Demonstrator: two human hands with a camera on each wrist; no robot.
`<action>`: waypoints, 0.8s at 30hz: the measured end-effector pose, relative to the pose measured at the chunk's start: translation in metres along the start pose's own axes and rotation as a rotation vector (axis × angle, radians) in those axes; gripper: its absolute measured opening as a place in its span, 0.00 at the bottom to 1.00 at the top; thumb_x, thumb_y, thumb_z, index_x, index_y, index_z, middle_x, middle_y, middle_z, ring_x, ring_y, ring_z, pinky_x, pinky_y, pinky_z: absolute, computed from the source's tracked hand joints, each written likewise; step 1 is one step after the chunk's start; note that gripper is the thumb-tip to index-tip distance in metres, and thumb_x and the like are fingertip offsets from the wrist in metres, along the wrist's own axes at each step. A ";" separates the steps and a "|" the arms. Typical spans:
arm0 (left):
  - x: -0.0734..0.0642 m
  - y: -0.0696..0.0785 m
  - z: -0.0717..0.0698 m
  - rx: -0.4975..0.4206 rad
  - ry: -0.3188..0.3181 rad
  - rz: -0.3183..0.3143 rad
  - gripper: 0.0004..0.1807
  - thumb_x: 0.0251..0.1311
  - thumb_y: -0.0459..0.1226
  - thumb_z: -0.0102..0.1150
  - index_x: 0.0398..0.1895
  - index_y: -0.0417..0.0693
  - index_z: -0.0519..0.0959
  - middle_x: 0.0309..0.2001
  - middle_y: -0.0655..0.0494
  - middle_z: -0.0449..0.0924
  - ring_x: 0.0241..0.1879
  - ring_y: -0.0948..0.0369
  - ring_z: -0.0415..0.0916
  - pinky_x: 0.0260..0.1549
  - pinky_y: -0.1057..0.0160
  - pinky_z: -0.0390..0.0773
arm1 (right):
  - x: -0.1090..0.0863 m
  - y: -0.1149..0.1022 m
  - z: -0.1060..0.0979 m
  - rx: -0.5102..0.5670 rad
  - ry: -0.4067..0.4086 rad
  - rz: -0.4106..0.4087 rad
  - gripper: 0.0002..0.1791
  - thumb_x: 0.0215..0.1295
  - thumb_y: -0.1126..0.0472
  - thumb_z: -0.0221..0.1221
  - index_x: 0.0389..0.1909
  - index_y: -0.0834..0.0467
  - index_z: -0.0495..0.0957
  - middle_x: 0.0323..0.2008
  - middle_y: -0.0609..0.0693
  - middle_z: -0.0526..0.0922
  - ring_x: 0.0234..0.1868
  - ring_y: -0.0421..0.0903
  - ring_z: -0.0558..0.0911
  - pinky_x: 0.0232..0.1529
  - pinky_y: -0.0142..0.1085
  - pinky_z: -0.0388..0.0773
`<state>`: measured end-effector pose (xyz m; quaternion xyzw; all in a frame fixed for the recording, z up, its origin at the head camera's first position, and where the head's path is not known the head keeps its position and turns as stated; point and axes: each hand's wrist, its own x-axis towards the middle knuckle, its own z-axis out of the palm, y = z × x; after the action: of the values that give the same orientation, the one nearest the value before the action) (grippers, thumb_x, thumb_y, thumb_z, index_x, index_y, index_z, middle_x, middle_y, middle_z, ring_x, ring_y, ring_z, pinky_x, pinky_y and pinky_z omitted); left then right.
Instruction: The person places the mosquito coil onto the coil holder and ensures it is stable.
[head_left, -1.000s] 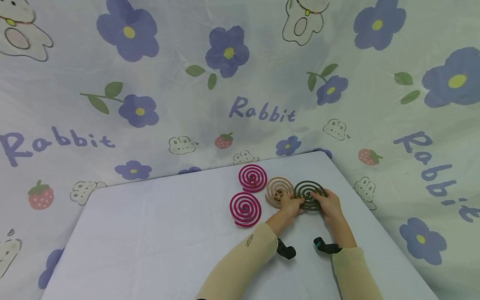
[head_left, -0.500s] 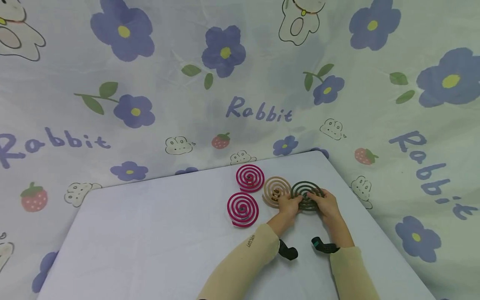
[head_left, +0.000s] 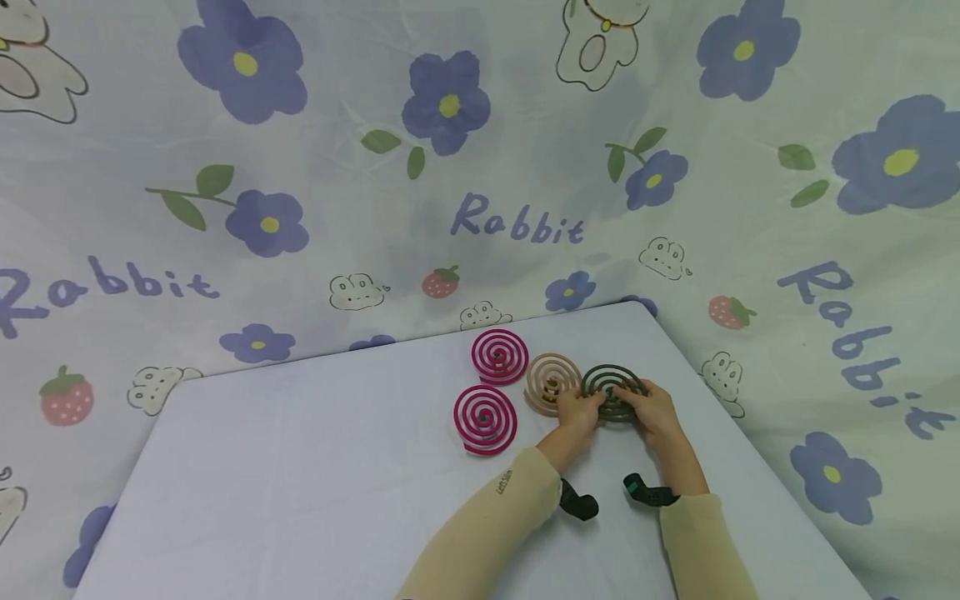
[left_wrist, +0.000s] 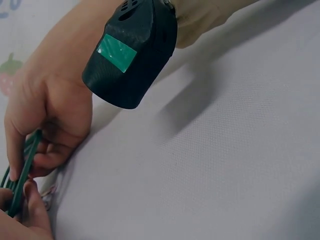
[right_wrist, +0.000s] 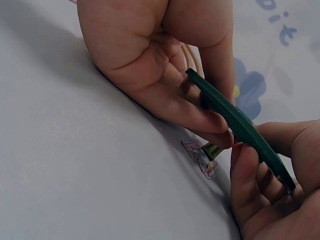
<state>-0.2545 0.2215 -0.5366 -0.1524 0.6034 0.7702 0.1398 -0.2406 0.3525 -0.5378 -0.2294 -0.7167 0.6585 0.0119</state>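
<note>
Both hands hold a dark green mosquito coil [head_left: 611,367] near the right side of the table. My left hand [head_left: 579,414] pinches its left edge, the thumb on the upper face and the fingers below. On the opposite edge, my right hand [head_left: 654,408] has its thumb over the spiral and its fingers underneath. In the right wrist view the coil [right_wrist: 241,126] is seen edge-on, sloping between the two hands. A tan mosquito coil [head_left: 552,356] lies directly left of it, partly covered by the left hand.
Two magenta mosquito coils lie farther left, an upper one [head_left: 498,356] and a lower one [head_left: 484,419]. A small printed item [right_wrist: 198,156] shows beneath the hands. The white table [head_left: 300,467] meets a patterned cloth backdrop [head_left: 360,208] behind and at the right.
The head view has shifted slightly, so everything sits a little farther left in it. Both hands keep their hold on the green coil, which has tipped slightly.
</note>
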 end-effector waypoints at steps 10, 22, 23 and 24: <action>0.000 0.001 -0.001 0.009 0.006 -0.003 0.10 0.59 0.30 0.65 0.43 0.37 0.81 0.34 0.54 0.80 0.30 0.59 0.80 0.23 0.64 0.78 | 0.000 0.000 0.003 -0.075 0.022 0.003 0.33 0.61 0.58 0.67 0.60 0.71 0.67 0.47 0.54 0.77 0.39 0.35 0.77 0.38 0.24 0.76; -0.004 -0.001 -0.008 -0.064 -0.088 -0.046 0.07 0.59 0.27 0.63 0.40 0.35 0.80 0.34 0.51 0.82 0.37 0.54 0.83 0.33 0.59 0.83 | -0.002 0.000 0.001 -0.110 0.031 -0.005 0.33 0.61 0.58 0.67 0.61 0.71 0.66 0.52 0.60 0.75 0.39 0.37 0.77 0.37 0.24 0.76; -0.004 -0.002 -0.009 -0.089 -0.103 -0.053 0.07 0.59 0.26 0.62 0.41 0.34 0.80 0.35 0.49 0.83 0.38 0.52 0.83 0.35 0.57 0.83 | -0.002 0.000 0.001 -0.112 0.031 -0.008 0.33 0.61 0.58 0.67 0.61 0.71 0.66 0.52 0.60 0.76 0.39 0.36 0.77 0.37 0.25 0.76; -0.005 -0.003 -0.009 -0.112 -0.117 -0.058 0.08 0.60 0.25 0.61 0.42 0.32 0.79 0.36 0.47 0.83 0.40 0.50 0.83 0.36 0.56 0.83 | -0.002 -0.001 0.001 -0.112 0.030 -0.011 0.33 0.61 0.57 0.67 0.61 0.71 0.66 0.52 0.60 0.76 0.38 0.36 0.77 0.37 0.25 0.76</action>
<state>-0.2487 0.2129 -0.5391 -0.1318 0.5455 0.8060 0.1883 -0.2391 0.3508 -0.5367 -0.2354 -0.7534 0.6139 0.0134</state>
